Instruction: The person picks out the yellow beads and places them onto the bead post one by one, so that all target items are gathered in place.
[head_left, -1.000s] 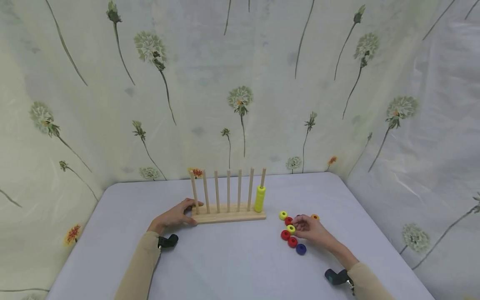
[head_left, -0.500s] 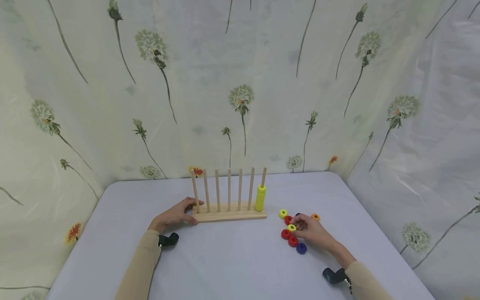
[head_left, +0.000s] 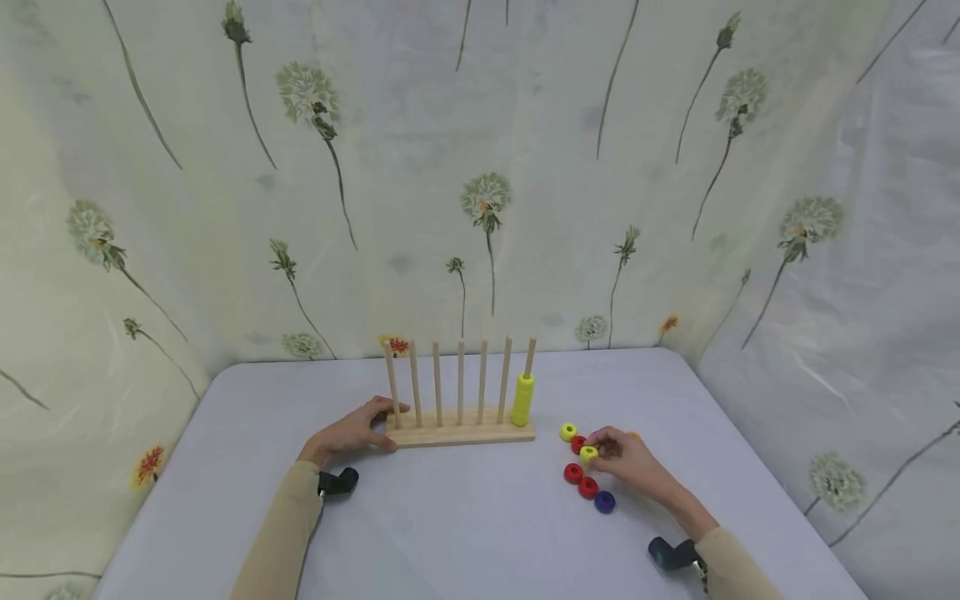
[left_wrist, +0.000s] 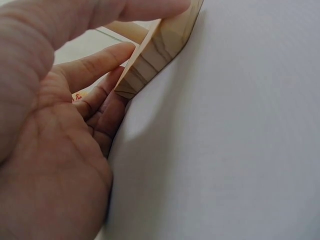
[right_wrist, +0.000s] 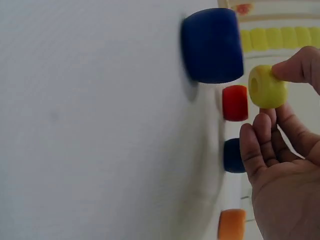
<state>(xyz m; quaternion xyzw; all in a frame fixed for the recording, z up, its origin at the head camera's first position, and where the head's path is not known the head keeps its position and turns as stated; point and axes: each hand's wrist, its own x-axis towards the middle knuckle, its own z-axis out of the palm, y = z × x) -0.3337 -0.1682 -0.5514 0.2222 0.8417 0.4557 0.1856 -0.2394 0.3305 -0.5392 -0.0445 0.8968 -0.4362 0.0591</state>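
Observation:
My left hand (head_left: 352,432) grips the left end of a wooden peg rack (head_left: 465,435), thumb at its front edge and fingers behind; the left wrist view shows the wood-grained end of the base (left_wrist: 155,57) between them. Of the rack's several upright pegs, the rightmost carries a stack of yellow beads (head_left: 522,400). To the right of the rack, my right hand (head_left: 626,461) pinches a yellow bead (right_wrist: 268,87) between thumb and fingers. In the right wrist view this bead is held off the table, its hole facing the camera side.
Loose beads lie around the right hand: a yellow one (head_left: 568,432), red ones (head_left: 573,473), a dark blue one (head_left: 604,502), another blue one (right_wrist: 234,156) and an orange one (right_wrist: 231,224). A flowered cloth (head_left: 405,167) hangs behind the white table (head_left: 450,533).
My right hand has taken hold of the yellow bead and raised it slightly from among the others. The left hand has stayed on the rack.

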